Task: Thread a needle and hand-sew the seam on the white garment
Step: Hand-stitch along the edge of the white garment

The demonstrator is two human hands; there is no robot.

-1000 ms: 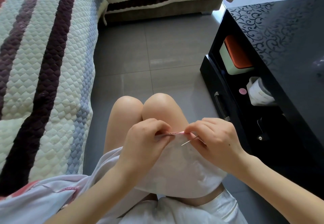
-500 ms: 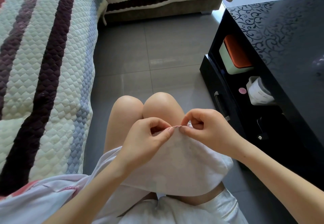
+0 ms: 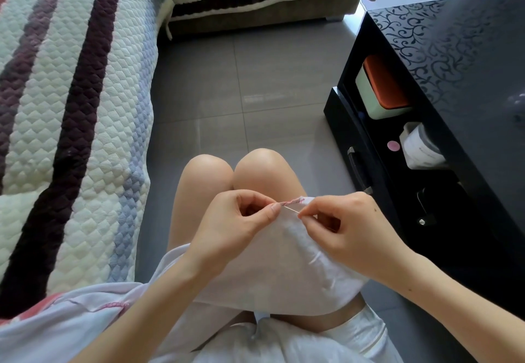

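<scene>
L hand (image 3: 235,220): fingers curled; thumb + forefinger pinch the edge of the white garment (image 3: 284,263) at the left end of the pink seam (image 3: 292,200).
R hand (image 3: 349,232): thumb + forefinger tips pinch the near end of the needle (image 3: 291,210); my other fingers are tucked in underneath, and the heel of the hand rests on the cloth.
needle: thin, metal, slanted, tip pointing toward my L thumb. It sits just below the pink seam, btwn my 2 hands. Can't tell if it's through the cloth; the thread is too fine to make out.
white garment: draped over my lap + thighs, top edge lifted btwn both hands, the rest trailing off to my left onto the seat.
pink seam: short stitched strip along the raised edge, running from L thumb toward R fingertips.
knees (image 3: 261,161): bare, together, just beyond my hands.
quilted cover (image 3: 71,107): striped cream, dark purple + blue, on my left.
floor (image 3: 241,92): grey tiles ahead.
table (image 3: 468,78): glossy black w/ scroll pattern, on my right; lower shelf open.
shelf items: box (image 3: 380,87) w/ orange lid, pink disc (image 3: 393,145), white roll (image 3: 420,146) beside it.
</scene>
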